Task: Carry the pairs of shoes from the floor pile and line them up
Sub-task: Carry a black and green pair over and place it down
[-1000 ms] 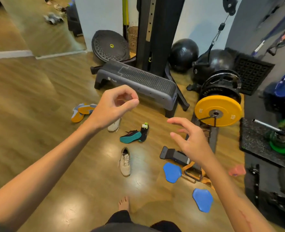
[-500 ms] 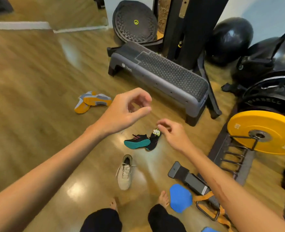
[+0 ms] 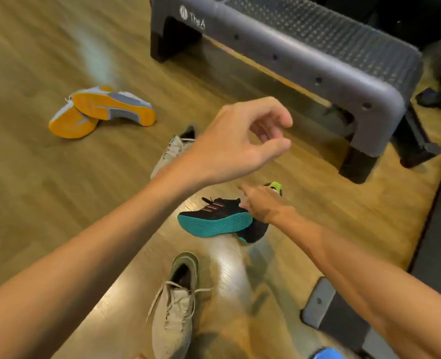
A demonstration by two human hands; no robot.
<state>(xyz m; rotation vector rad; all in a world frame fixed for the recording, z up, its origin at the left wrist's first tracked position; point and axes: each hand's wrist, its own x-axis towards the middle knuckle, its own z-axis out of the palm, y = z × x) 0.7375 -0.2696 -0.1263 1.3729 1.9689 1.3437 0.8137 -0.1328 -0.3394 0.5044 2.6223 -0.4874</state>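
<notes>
A pair of black shoes with teal soles lies on the wooden floor, one on its side, the other behind it with a lime heel tab. My right hand rests on them where the two shoes meet; its fingertips are hidden. My left hand hovers higher, fingers loosely curled, holding nothing. One beige shoe stands upright near my feet. Its mate is partly hidden behind my left wrist. A grey pair with orange soles lies overturned at the left.
A grey step platform stands just beyond the shoes. A dark mat borders the floor on the right. A grey block and a blue disc lie at the lower right. Bare wooden floor stretches to the left.
I have moved closer and lower to the shoes. My right hand has dropped from above the black pair down onto it. My left hand stays raised and loosely curled.
</notes>
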